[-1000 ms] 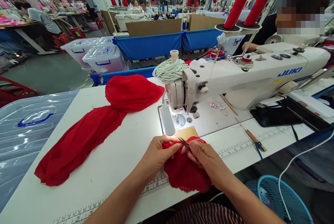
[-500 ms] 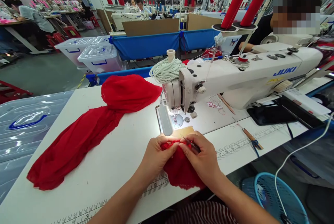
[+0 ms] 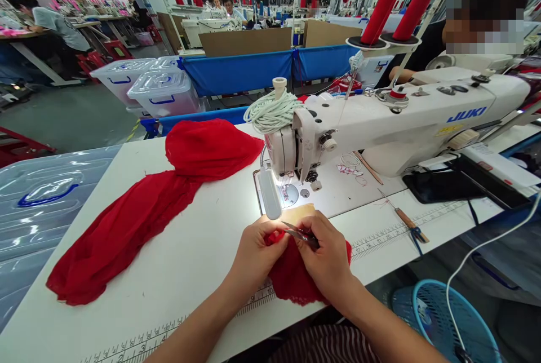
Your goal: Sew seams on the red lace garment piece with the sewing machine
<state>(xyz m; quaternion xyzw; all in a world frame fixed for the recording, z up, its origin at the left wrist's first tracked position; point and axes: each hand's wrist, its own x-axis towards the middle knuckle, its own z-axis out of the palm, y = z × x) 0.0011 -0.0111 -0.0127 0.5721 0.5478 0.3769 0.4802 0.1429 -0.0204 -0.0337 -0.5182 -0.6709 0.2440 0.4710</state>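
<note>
My left hand (image 3: 256,253) pinches the top edge of a small red lace piece (image 3: 291,284) at the front of the white table (image 3: 190,261). My right hand (image 3: 325,259) is closed on small metal thread snips (image 3: 296,233), whose tips point left at that edge, close to my left fingers. The lace hangs over the table's front edge below both hands. Just behind the hands stands the white JUKI sewing machine (image 3: 401,120), its lamp lighting the needle plate (image 3: 291,194).
A long pile of red fabric (image 3: 147,205) lies across the table's left half. A seam ripper (image 3: 408,222) lies right of my hands, a black tablet (image 3: 448,185) further right. Clear plastic bins (image 3: 164,92) stand behind; a blue basket (image 3: 448,318) sits low right. Another person sits behind the machine.
Both hands have shifted slightly up and toward the machine with the lace. The snips have turned from pointing up-left to lying more level at the lace edge.
</note>
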